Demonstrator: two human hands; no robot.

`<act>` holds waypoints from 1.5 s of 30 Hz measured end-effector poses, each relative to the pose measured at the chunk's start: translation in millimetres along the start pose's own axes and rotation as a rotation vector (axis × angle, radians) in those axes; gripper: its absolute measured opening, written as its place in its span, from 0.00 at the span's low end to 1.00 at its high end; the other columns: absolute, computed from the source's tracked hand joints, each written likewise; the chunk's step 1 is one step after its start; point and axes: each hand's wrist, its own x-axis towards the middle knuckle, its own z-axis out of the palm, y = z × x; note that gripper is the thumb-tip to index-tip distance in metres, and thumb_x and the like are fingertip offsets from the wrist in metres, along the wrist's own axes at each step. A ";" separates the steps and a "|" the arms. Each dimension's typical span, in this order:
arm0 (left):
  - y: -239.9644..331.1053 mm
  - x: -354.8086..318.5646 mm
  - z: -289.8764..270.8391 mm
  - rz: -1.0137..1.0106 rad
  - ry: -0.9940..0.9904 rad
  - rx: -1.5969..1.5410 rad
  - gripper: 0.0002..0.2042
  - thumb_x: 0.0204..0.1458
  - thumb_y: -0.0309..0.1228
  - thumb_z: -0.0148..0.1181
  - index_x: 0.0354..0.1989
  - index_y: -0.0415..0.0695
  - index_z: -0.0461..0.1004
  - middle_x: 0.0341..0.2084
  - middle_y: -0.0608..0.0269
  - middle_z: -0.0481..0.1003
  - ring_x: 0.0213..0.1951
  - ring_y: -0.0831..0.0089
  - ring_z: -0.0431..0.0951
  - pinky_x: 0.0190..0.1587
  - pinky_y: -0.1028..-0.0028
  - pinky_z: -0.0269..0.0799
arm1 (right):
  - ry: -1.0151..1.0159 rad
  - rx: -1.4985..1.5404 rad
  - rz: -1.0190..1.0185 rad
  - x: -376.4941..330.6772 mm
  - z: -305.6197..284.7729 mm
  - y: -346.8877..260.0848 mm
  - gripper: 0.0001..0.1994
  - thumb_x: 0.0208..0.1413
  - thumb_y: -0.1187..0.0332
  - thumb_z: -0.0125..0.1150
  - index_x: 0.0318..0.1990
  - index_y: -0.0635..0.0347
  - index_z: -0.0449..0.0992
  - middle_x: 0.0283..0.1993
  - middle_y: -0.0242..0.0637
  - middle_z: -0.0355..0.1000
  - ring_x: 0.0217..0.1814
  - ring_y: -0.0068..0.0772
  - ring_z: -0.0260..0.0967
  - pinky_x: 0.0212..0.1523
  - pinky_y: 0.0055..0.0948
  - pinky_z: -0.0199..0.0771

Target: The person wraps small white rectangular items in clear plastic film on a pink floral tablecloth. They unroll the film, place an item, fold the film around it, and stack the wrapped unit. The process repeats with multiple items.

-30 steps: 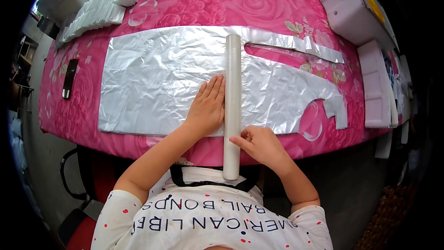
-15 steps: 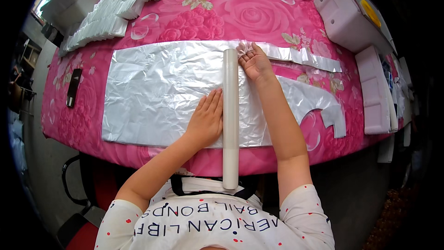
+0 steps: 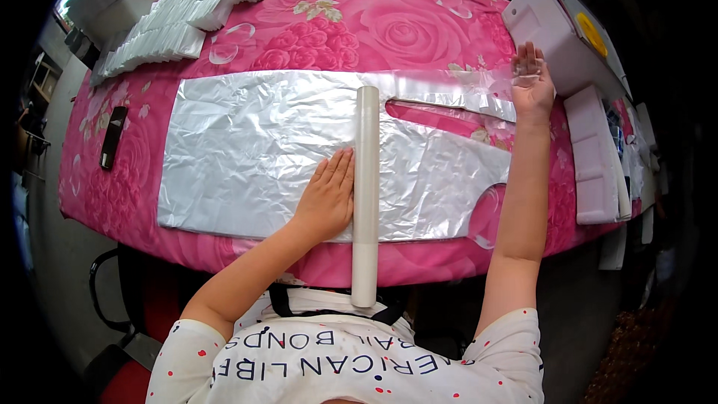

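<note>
Silvery plastic sheet (image 3: pixel 254 150) is lying spread across the table (image 3: pixel 419 269), which is wearing a pink rose-patterned cloth. Directions are being taken from the pale roll (image 3: pixel 366 194), with twelve o'clock at the table's far side. This roll is lying across the sheet on a twelve-to-six line, its near end overhanging the table edge toward the person's shirt (image 3: pixel 329 352). Sheet condition: wide and wrinkled toward nine o'clock; toward three it is showing a long slot and, nearer four, a curved cut-out.

Left hand (image 3: pixel 327 194), at nine o'clock: palm is facing down on the sheet, fingers are lying straight and side by side, fingertips resting right beside the roll and gripping nothing. Right hand (image 3: pixel 532 86), at two o'clock: palm is turned upward, fingers are extending outward without curling; clear film (image 3: pixel 479 81) is showing at the hand, and its exact contact cannot be determined. The right forearm is covering part of the sheet.

Surroundings: folded white bundles (image 3: pixel 168 34) are lying between ten and eleven; a dark oblong item (image 3: pixel 114 138) is lying between nine and ten. White foam box (image 3: pixel 542 26) is standing between one and two, a yellow ring (image 3: pixel 591 34) showing behind it.
</note>
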 end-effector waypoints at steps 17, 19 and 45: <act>-7.3 2.4 16.3 0.012 0.019 0.031 0.27 0.53 0.33 0.39 0.61 0.31 0.52 0.62 0.47 0.51 0.65 0.58 0.48 0.66 0.61 0.40 | -1.432 -1.285 0.024 -355.9 167.5 300.5 0.25 0.57 0.62 0.47 0.58 0.71 0.57 0.64 0.59 0.50 0.69 0.58 0.40 0.65 0.43 0.46; -6.2 1.3 15.3 0.006 0.023 0.013 0.27 0.53 0.33 0.38 0.61 0.31 0.52 0.62 0.48 0.51 0.65 0.58 0.48 0.66 0.61 0.39 | -1.520 -1.179 0.169 -358.9 184.7 273.9 0.27 0.57 0.61 0.47 0.59 0.70 0.57 0.64 0.58 0.49 0.69 0.56 0.39 0.66 0.42 0.45; -61.7 -34.0 -65.9 0.058 0.209 -0.267 0.33 0.40 0.21 0.43 0.62 0.35 0.48 0.64 0.48 0.48 0.66 0.53 0.43 0.66 0.60 0.38 | -1.399 -1.514 -0.338 -295.9 46.5 160.4 0.39 0.55 0.41 0.40 0.60 0.71 0.53 0.64 0.49 0.52 0.71 0.46 0.35 0.69 0.45 0.28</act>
